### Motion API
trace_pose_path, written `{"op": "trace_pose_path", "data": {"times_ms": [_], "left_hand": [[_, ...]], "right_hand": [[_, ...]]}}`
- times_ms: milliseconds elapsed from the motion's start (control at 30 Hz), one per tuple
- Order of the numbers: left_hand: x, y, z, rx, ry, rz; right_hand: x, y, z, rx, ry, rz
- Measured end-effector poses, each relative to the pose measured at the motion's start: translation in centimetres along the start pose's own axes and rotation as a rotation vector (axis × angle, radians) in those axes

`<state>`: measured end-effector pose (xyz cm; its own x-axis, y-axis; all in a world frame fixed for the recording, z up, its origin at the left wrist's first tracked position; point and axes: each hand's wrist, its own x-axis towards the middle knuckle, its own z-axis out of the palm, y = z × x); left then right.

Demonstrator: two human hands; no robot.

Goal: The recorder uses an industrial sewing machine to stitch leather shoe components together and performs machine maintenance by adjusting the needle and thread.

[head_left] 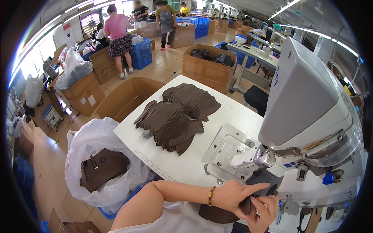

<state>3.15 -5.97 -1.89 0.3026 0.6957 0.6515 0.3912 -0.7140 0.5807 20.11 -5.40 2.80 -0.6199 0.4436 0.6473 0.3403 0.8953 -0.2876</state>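
In front of the sewing machine, both of my hands meet at the near edge of the white table. My left hand, its index finger stretched out to the right, has its other fingers closed on a small dark brown cut piece. Thumb and fingers of my right hand pinch the same piece from the right. A larger brown panel lies below my left hand, partly hidden by it. Beyond the machine's metal plate, overlapping stacks of brown cut pieces spread over the white table.
A white plastic bag with brown panels inside stands left of the table. Cardboard boxes and an open carton stand beyond it. Several people are farther back, near blue crates. A black stool is behind the machine.
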Motion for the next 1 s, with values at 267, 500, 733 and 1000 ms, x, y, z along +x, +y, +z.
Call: {"op": "trace_pose_path", "data": {"times_ms": [267, 500, 733, 1000], "left_hand": [[0.5, -1.0, -0.4, -0.515, -0.178, -0.239], [0.2, -0.2, 0.4, -0.323, -0.035, -0.225], [1.0, -1.2, -0.4, -0.335, 0.071, -0.555], [0.0, -0.9, 0.7, -0.309, 0.101, -0.517]], "right_hand": [[-2.0, 1.6, 1.0, -0.072, 0.088, 0.071], [0.7, 3.1, -1.8, -0.255, -0.29, -0.275], [-0.1, -0.1, -0.3, -0.394, -0.617, -0.727], [-2.5, -0.3, 1.8, -0.348, -0.46, -0.713]]}}
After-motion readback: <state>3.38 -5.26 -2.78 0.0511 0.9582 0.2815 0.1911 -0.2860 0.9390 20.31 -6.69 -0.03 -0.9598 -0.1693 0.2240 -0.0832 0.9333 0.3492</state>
